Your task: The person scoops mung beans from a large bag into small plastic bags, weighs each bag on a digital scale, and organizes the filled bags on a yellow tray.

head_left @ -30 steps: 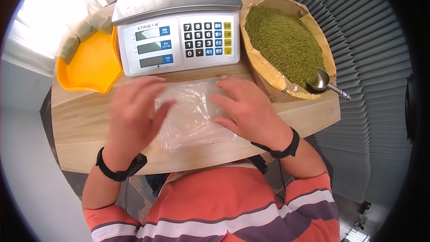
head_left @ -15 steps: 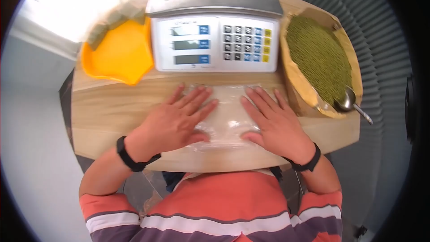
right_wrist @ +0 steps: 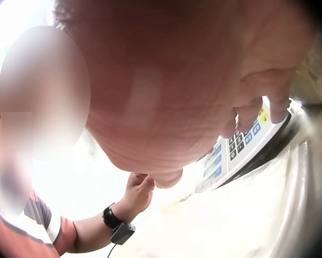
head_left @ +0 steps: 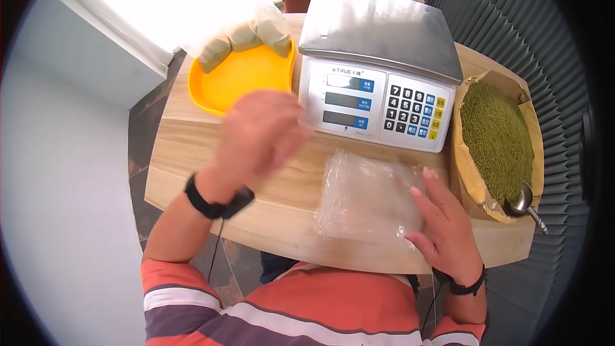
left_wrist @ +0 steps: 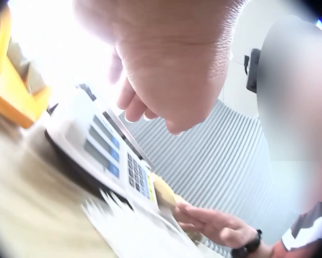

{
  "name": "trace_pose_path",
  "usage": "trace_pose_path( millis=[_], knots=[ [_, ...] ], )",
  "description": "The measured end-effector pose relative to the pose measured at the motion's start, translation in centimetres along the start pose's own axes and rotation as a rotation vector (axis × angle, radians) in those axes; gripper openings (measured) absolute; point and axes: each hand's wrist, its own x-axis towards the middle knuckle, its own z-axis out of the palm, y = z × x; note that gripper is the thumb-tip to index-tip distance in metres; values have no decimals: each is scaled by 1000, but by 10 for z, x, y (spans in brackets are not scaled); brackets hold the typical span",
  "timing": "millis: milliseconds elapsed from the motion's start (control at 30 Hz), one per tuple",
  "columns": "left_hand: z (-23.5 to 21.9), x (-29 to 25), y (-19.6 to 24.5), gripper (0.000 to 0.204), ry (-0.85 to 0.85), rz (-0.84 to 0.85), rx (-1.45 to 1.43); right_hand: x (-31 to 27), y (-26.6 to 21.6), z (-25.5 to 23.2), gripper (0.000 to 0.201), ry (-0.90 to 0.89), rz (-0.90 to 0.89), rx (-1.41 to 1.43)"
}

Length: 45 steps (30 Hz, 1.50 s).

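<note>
A stack of clear plastic bags (head_left: 368,198) lies flat on the wooden table in front of the scale. My right hand (head_left: 445,230) rests at the stack's right edge, fingers extended and thumb spread over the film. Raised over the table to the left of the bags is my left hand (head_left: 259,134), blurred by motion, fingers loosely bent and holding nothing. In the head view it overlaps the front of a yellow weighing pan (head_left: 240,77). The left wrist view shows its palm and fingertips (left_wrist: 134,110) above the scale.
A digital scale (head_left: 378,70) with a steel plate stands behind the bags. Several filled bags (head_left: 243,37) sit at the pan's back edge. On the right, an open paper sack (head_left: 467,179) holds green beans (head_left: 500,141), with a metal scoop (head_left: 522,198) resting in them.
Both hands lay flat on the bags half a second ago. My left hand has since lifted off to the left; my right has shifted to the stack's right edge. The head view has turned left.
</note>
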Motion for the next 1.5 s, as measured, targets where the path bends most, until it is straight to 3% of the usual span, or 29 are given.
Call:
trace_pose_path(
  millis=[67,133,200,267,333,400,500,600,733,800,933,1000,1033,1267,1333,1500],
  knots=[
    [-16,2,-52,30,215,-65,245,-4,0,-4,73,70,-24,39],
    [-41,10,-101,29,319,-355,216,-9,1,-6,61,184,-14,65],
    [-70,16,-153,32,327,-450,446,-15,7,-4,57,231,-9,80],
    [-93,20,-201,39,299,-516,557,-19,12,-2,53,278,-3,92],
    [-106,25,-220,40,270,-509,594,-21,13,-2,48,322,-9,65],
    [-114,32,-224,37,23,-793,532,-22,11,-1,46,331,-5,66],
    [-115,34,-228,31,-58,-846,508,-26,12,-1,43,346,1,62],
    [-110,31,-225,30,-77,-798,519,-30,15,0,41,365,-5,65],
    [-114,32,-219,31,-30,-797,525,-30,16,-1,39,384,-31,70],
    [-122,31,-224,29,67,-576,471,-30,16,-2,39,391,-35,72],
    [-146,58,-170,26,60,-475,377,-29,12,-1,37,418,-45,109],
    [-159,78,-131,24,-64,-605,345,-27,11,2,36,426,-47,149],
    [-162,83,-122,24,-49,-583,298,-25,10,2,35,428,-51,184],
    [-150,128,-12,16,-56,-433,-78,0,-6,6,35,367,-39,376],
    [-140,139,17,14,-88,-369,-198,10,-10,19,44,256,201,1067],
    [-100,167,94,11,-114,-218,-379,56,-24,25,87,391,304,1817]
  ],
)
